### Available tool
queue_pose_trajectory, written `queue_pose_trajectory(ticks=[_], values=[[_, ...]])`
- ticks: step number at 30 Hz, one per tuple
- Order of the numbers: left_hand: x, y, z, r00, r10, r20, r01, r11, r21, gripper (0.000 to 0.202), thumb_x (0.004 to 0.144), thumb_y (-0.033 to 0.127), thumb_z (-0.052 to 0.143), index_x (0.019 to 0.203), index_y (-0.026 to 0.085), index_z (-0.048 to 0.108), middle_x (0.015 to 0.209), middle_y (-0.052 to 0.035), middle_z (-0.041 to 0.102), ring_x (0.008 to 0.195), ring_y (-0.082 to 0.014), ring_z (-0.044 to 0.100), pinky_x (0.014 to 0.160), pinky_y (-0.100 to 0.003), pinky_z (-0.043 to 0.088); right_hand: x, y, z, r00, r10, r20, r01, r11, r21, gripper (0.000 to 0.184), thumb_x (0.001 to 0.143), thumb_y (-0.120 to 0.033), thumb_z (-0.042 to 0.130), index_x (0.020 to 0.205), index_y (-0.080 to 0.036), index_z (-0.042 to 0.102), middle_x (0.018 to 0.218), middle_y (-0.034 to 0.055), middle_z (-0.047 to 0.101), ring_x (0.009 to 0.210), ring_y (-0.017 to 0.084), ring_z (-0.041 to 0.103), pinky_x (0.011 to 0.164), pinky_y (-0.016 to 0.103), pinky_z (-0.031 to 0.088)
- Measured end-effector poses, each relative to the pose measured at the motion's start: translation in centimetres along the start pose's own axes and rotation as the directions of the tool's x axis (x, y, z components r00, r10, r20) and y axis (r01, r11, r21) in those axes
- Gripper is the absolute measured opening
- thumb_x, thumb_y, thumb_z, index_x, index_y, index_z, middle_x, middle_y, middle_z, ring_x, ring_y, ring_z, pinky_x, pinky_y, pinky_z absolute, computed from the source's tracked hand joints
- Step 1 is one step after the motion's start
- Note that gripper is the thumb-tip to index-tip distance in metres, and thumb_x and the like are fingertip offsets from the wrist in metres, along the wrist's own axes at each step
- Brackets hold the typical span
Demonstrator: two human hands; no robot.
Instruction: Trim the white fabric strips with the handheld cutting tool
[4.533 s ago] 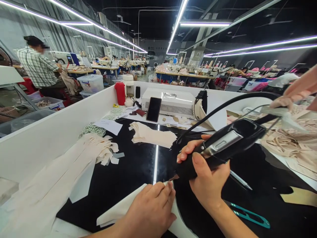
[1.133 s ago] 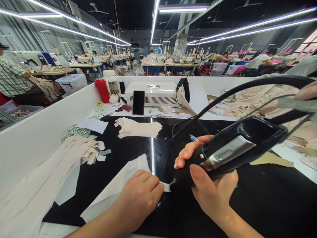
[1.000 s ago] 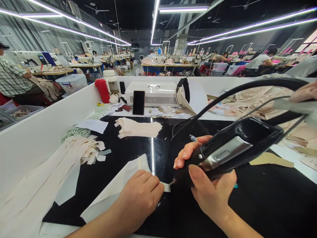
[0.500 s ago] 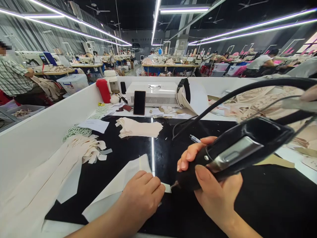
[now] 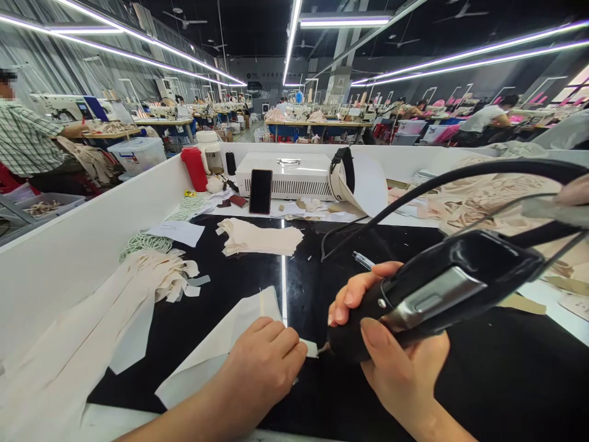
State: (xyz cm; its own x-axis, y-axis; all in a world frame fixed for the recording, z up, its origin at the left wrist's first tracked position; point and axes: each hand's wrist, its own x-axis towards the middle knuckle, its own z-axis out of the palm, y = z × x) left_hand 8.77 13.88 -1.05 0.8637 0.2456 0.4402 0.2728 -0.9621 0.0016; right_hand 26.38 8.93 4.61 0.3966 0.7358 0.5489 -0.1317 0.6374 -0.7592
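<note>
My right hand (image 5: 400, 362) is wrapped round a black corded handheld power tool (image 5: 442, 294) with a silver switch plate. The tool's thin metal tip (image 5: 324, 348) points left and meets the end of a narrow pale strip (image 5: 310, 348). My left hand (image 5: 267, 365) is closed, fingers bent down over the pale fabric piece (image 5: 248, 313), with the strip's end sticking out past the knuckles. What lies under those fingers is hidden. The fabric rests on a black work surface (image 5: 460, 393), its grey-white lower layer showing along the near edge.
Layered cream fabric strips (image 5: 92, 313) lie at left beside green cord (image 5: 146, 247). Farther back are a stack of cream pieces (image 5: 262, 238), a phone (image 5: 261, 191), a white vented box (image 5: 289, 175), a red cup (image 5: 194, 169) and a pen (image 5: 363, 260). The tool's thick cable (image 5: 423, 181) arches across the right.
The tool's rear end has dipped slightly, while its tip stays at the strip's end. My left hand keeps its hold on the fabric. The view has shifted very slightly.
</note>
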Motion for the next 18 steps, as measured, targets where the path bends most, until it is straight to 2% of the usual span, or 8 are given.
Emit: queue_pose_trajectory(ticks=[5,9,18], values=[[-0.1,0.0,0.1,1.000,-0.030,-0.005,0.030,0.999,-0.027,0.021,0.108,0.009,0.049,0.092,0.017,0.060,0.081,-0.0006,0.058,0.071,-0.0202,0.053,0.069,-0.035,0.043,-0.2,-0.3,0.0,1.000,0.000,-0.019,0.000,0.999,-0.035,0.029,0.095,-0.030,0.080,0.118,-0.029,0.064,0.085,-0.0024,0.067,0.065,0.014,0.066,0.057,0.028,0.059],[-0.4,-0.3,0.1,0.998,-0.063,-0.009,0.062,0.994,-0.090,0.013,0.105,0.009,0.057,0.097,0.018,0.062,0.090,-0.0013,0.064,0.079,-0.0209,0.058,0.074,-0.035,0.044,-0.2,-0.6,-0.7,1.000,-0.002,-0.029,0.000,0.999,-0.043,0.032,0.093,-0.029,0.082,0.119,-0.029,0.064,0.086,-0.0019,0.067,0.068,0.014,0.067,0.062,0.030,0.062],[-0.8,-0.7,0.1,0.997,-0.077,0.006,0.077,0.989,-0.124,0.016,0.100,0.004,0.063,0.092,0.018,0.060,0.094,-0.0004,0.066,0.082,-0.0198,0.059,0.077,-0.034,0.046,-0.1,-1.1,-1.9,0.999,-0.020,-0.046,0.015,0.994,-0.105,0.034,0.091,-0.029,0.083,0.120,-0.028,0.065,0.085,-0.0010,0.065,0.068,0.016,0.066,0.062,0.033,0.062]])
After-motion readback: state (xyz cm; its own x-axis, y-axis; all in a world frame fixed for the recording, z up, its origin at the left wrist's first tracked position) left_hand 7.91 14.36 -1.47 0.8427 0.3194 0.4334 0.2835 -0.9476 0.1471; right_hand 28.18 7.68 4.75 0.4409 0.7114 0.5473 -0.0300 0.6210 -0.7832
